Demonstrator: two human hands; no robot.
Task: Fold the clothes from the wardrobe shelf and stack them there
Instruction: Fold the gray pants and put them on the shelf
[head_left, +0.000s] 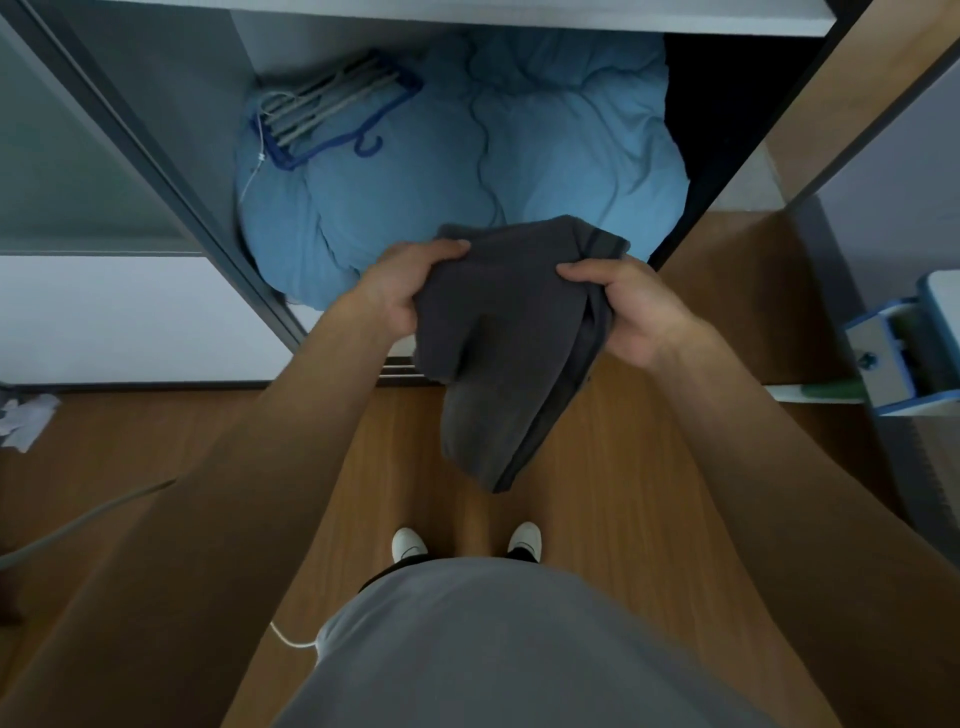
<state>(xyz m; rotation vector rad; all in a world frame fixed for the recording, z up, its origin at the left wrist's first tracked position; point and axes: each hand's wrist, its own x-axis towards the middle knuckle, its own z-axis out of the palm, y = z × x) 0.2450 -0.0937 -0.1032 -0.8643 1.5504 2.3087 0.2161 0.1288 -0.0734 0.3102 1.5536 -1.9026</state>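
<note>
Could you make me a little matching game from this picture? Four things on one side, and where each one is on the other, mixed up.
Things:
1. dark grey cloth
2. blue hangers
3. light blue quilt
4. white shoes

Places:
A. on the wooden floor
B. underneath the hangers, in the wardrobe
C. gripped by the left hand and right hand
D. lying on top of the quilt

Pairs: 1-C, 2-D, 3-B, 4-A.

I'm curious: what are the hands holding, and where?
The left hand and right hand each grip the dark grey cloth near its top, one on each side.
</note>
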